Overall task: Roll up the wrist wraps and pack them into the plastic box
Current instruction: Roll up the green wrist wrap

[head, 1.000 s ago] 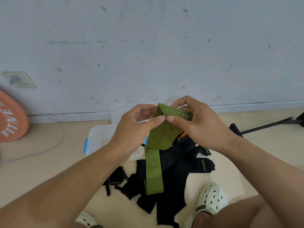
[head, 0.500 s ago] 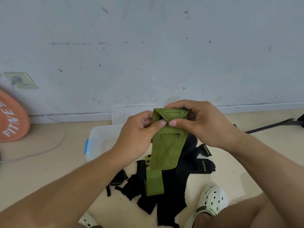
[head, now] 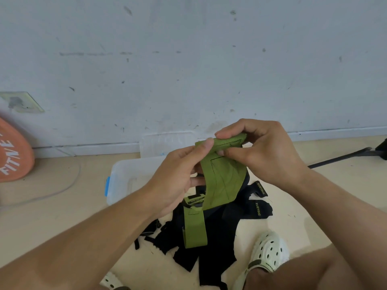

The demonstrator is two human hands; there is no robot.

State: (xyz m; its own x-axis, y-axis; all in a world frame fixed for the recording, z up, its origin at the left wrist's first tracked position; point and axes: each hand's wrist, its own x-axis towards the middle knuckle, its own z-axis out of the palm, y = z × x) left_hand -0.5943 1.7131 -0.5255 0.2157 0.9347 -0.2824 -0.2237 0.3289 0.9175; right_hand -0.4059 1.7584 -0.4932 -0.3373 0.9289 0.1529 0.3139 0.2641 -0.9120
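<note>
A person's two hands held a green wrap (head: 223, 176) up above the floor (head: 52, 206). The left hand (head: 178, 178) pinched its folded top edge with thumb and fingers (head: 206, 143); the right hand (head: 259, 151) curled round the same fold from the other side. Only the first turn looked made, and the tail hung loose. Below lay a heap of black wraps (head: 213, 231), all unrolled. The plastic box (head: 125, 178) stood just behind the heap, and no rolled wraps showed inside. Judging by this, the task had barely begun.
</note>
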